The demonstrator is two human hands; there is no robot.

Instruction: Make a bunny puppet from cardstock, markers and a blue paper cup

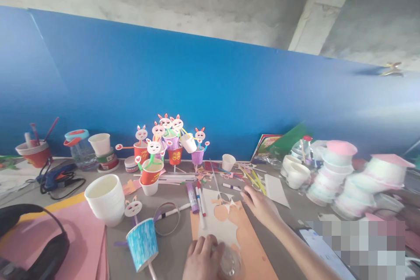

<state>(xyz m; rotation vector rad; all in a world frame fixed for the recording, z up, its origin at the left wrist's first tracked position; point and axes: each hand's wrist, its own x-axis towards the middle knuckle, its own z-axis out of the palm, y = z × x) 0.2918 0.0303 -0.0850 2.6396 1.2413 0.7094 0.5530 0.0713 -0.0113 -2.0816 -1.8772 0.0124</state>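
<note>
My left hand [201,258] is low in the middle with its fingers curled together. Its thumb side touches a clear round object [230,262] on the paper; its exact kind is unclear. Beneath lie white paper with cut edges [215,216] and an orange sheet [259,256]. My right hand [260,205] reaches forward, fingers stretched out, by the end of a white marker [231,187]. A purple glue stick [192,197] and slim pens [200,201] lie between the hands and the back. Left of my left hand tilts a blue paper cup figure [142,245] with a rabbit face.
Rabbit-faced cup figures [152,170] stand by the blue partition [210,83]. White stacked cups [105,199], pink sheets [78,245], headphones [49,245] and a blue glue gun [57,177] are left. Pink-topped cup stacks [331,175] and a phone [323,253] are right.
</note>
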